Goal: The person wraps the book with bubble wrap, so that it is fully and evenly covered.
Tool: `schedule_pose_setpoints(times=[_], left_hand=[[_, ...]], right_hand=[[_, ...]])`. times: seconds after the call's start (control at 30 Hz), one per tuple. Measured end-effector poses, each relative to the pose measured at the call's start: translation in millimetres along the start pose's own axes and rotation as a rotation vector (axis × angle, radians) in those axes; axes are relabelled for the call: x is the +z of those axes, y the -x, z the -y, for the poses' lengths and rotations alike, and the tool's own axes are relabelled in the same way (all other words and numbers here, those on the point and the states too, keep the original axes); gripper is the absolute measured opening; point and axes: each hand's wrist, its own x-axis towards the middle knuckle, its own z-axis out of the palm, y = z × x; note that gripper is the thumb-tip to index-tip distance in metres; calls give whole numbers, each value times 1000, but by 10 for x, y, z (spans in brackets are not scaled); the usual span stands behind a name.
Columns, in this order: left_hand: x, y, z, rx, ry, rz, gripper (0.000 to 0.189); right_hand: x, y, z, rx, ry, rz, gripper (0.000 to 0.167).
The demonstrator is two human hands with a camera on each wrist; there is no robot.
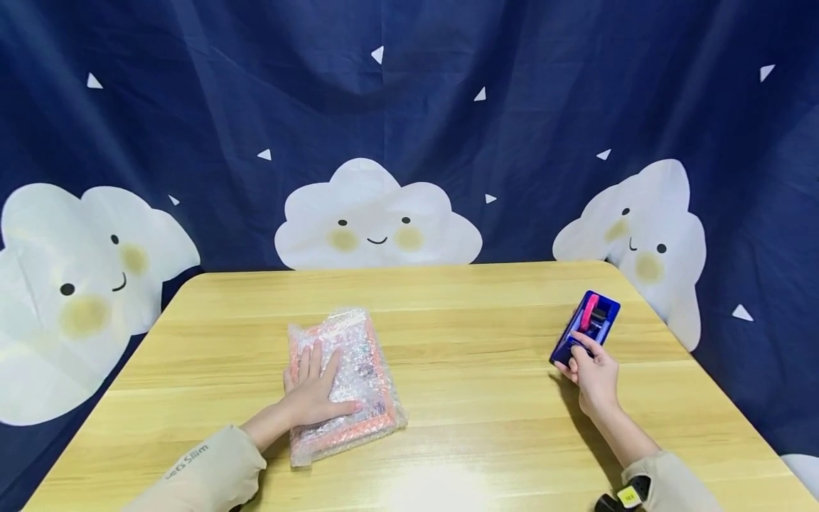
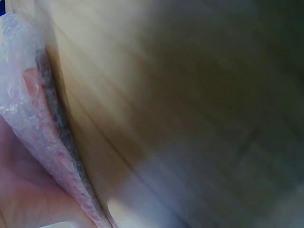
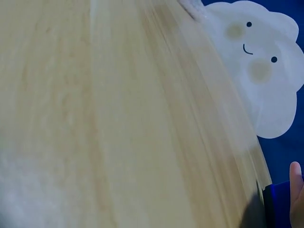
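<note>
A flat package in bubble wrap (image 1: 367,373), with an orange-pink border showing through, lies left of the table's middle. My left hand (image 1: 312,400) rests on it palm down, fingers spread. The left wrist view shows the wrapped edge (image 2: 52,128) beside part of that hand (image 2: 28,194). Over at the right side, my right hand (image 1: 596,373) grips the near end of a blue tape dispenser (image 1: 606,313) with a pink ring-shaped piece inside. Only a corner of the dispenser (image 3: 278,202) and a finger (image 3: 295,178) appear in the right wrist view.
Both things are at a light wood-grain table (image 1: 473,370) with rounded far corners. Behind it hangs a dark blue curtain (image 1: 435,107) printed with white smiling clouds and small triangles. A dark strap with a yellow-faced device (image 1: 630,496) is around the right wrist.
</note>
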Motion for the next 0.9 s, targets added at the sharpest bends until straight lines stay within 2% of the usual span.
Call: schedule_pose_setpoints(times=[0.47,0.67,0.9], left_hand=[[2,-3,11,-3,1,3,108],[10,-11,11,0,-3,6,108],[7,-2,7,-1,-3,-6,107]], right_hand=[[-15,-3,28,30,-9,84,30],[-30,2,49,48,-7,95,29],[-46,-16,-4,16,49,102,39]])
